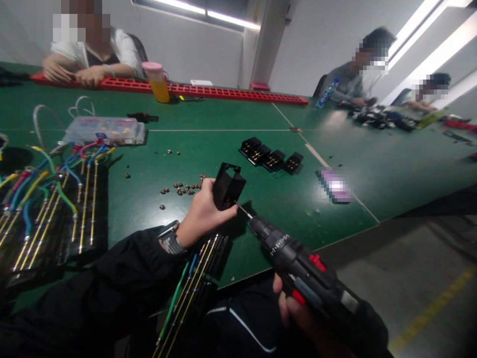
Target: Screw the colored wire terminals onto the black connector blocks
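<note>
My left hand (203,211) grips a black plastic connector housing (228,186) just above the green table, with a bundle of coloured and yellow wires (188,293) trailing from it toward me. My right hand (294,308) is wrapped round the grip of a black cordless screwdriver with red buttons (305,271). Its thin bit (244,212) points at the underside of the housing, close by my left fingers. Small brass screws (181,189) lie scattered on the table just left of my left hand.
Several black connector blocks (272,156) sit in a row beyond the housing. A wired harness board (48,209) lies at left, a clear parts box (104,130) behind it. A red rail (223,92), an orange bottle (158,82) and three seated people are at the far edges.
</note>
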The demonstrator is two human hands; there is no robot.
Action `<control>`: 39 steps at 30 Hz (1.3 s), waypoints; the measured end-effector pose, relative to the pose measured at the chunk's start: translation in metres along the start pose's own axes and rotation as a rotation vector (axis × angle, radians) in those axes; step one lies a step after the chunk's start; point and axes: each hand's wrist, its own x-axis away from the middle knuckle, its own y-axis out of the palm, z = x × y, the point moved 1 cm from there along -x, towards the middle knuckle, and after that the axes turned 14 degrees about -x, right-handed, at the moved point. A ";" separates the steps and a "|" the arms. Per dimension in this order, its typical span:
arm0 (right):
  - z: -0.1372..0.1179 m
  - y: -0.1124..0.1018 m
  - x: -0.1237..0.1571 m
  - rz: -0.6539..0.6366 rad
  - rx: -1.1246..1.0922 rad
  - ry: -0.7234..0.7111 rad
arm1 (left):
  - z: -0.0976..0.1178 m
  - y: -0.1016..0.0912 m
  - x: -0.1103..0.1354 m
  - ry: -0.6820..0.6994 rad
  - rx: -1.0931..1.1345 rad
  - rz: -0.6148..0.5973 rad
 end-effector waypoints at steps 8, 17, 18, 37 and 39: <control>0.029 -0.014 -0.007 0.177 -0.083 -0.037 | 0.000 0.000 -0.001 -0.017 -0.008 -0.015; 0.030 -0.015 -0.008 0.075 -0.117 -0.080 | 0.000 0.000 0.000 -0.009 -0.013 -0.003; 0.032 -0.015 -0.006 0.050 -0.114 -0.076 | 0.000 0.000 0.000 -0.010 -0.014 -0.005; 0.007 -0.005 0.000 0.002 -0.088 -0.023 | 0.003 -0.002 0.001 -0.030 0.005 -0.009; 0.003 -0.005 0.001 0.024 -0.064 -0.034 | 0.003 -0.002 0.000 -0.030 0.006 -0.015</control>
